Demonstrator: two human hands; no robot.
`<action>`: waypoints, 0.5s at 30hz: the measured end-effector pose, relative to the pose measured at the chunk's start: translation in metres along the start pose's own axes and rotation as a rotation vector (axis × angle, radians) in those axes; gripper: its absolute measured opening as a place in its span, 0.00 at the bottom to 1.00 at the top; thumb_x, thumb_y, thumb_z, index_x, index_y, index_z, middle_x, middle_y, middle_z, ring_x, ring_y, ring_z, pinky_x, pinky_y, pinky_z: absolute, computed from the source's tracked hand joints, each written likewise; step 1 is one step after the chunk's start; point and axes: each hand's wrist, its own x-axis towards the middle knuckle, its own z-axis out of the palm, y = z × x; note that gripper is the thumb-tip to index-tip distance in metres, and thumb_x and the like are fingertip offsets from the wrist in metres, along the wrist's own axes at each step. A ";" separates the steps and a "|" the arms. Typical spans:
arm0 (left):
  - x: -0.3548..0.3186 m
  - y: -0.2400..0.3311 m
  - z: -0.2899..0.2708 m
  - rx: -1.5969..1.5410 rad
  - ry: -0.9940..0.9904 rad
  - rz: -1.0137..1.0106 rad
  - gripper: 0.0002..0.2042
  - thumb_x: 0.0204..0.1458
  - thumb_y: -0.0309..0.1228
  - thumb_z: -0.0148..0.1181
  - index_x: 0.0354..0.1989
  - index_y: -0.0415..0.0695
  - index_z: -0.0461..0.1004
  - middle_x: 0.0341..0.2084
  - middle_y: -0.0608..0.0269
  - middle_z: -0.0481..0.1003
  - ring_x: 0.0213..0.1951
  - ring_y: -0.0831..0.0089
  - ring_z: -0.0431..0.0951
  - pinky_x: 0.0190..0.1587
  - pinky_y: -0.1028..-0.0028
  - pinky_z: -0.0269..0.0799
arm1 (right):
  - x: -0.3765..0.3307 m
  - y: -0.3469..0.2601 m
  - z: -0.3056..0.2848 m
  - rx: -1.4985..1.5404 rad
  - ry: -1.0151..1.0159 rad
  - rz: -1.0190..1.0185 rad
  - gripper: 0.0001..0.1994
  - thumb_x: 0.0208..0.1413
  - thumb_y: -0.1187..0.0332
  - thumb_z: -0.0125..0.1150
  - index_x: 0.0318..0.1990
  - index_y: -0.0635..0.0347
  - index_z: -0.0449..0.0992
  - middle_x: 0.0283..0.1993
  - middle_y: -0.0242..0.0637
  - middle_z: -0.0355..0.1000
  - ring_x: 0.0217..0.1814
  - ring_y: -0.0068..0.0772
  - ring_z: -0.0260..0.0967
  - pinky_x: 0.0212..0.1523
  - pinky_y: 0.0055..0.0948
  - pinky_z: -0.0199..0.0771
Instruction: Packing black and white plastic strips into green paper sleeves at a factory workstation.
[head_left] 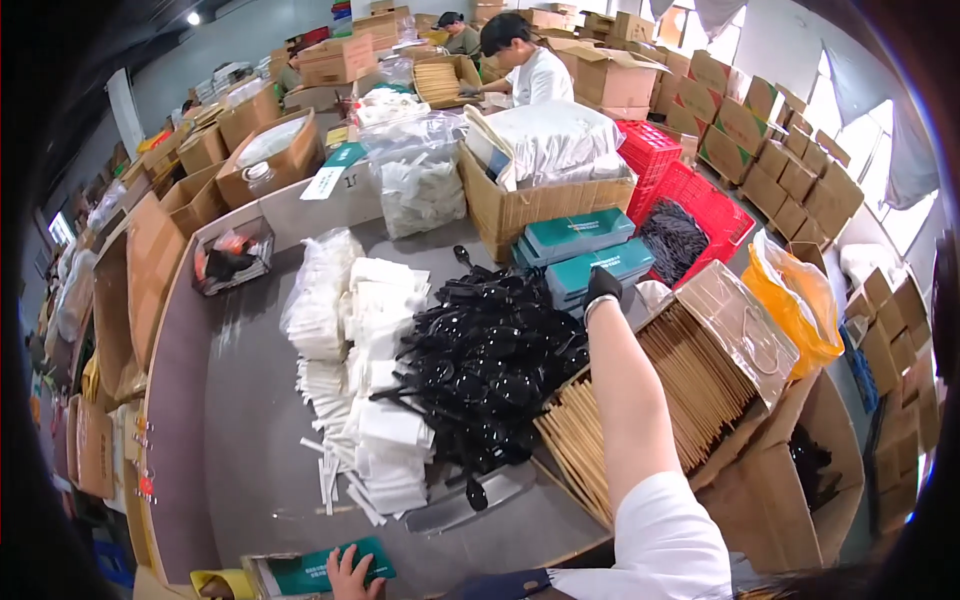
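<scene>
My right hand [602,286], in a black glove, reaches to a stack of teal flat packets [612,262]. Its fingers look curled over the near edge of the stack, partly hidden by the hand. At the lower edge my bare left hand [354,578] lies with fingers spread on a teal packet [318,568]. Between the hands is a big heap of black plastic spoons [490,355]. Left of the spoons stand piles of white paper-wrapped packs [385,360]. Close to my right forearm, thin wooden sticks [680,375] fill a carton.
A cardboard box [545,205] with white bags stands behind the teal stack. Red crates [685,225] hold dark pieces. An orange bag [795,300] sits at the right. A raised rim [175,400] borders the table. Co-workers [540,75] are at the back among cartons.
</scene>
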 end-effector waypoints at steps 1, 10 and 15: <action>0.012 0.003 0.004 -0.013 0.025 -0.031 0.22 0.46 0.33 0.65 0.51 0.44 0.72 0.58 0.46 0.64 0.60 0.43 0.59 0.62 0.53 0.56 | 0.013 0.010 -0.007 -0.066 -0.052 0.090 0.12 0.58 0.65 0.51 0.47 0.55 0.76 0.46 0.44 0.77 0.51 0.47 0.74 0.48 0.39 0.74; 0.057 0.002 0.048 -0.103 0.118 0.092 0.19 0.47 0.37 0.65 0.47 0.41 0.75 0.47 0.44 0.72 0.50 0.43 0.69 0.56 0.51 0.62 | 0.083 0.058 -0.005 0.228 0.014 0.717 0.20 0.59 0.54 0.47 0.52 0.53 0.75 0.58 0.50 0.70 0.59 0.51 0.68 0.57 0.47 0.66; 0.054 0.034 0.019 -0.039 0.223 -0.059 0.18 0.47 0.34 0.64 0.47 0.40 0.75 0.44 0.45 0.74 0.48 0.44 0.72 0.52 0.52 0.66 | 0.055 -0.007 -0.018 0.589 0.105 0.853 0.32 0.48 0.49 0.61 0.53 0.67 0.70 0.61 0.57 0.64 0.60 0.51 0.66 0.58 0.42 0.67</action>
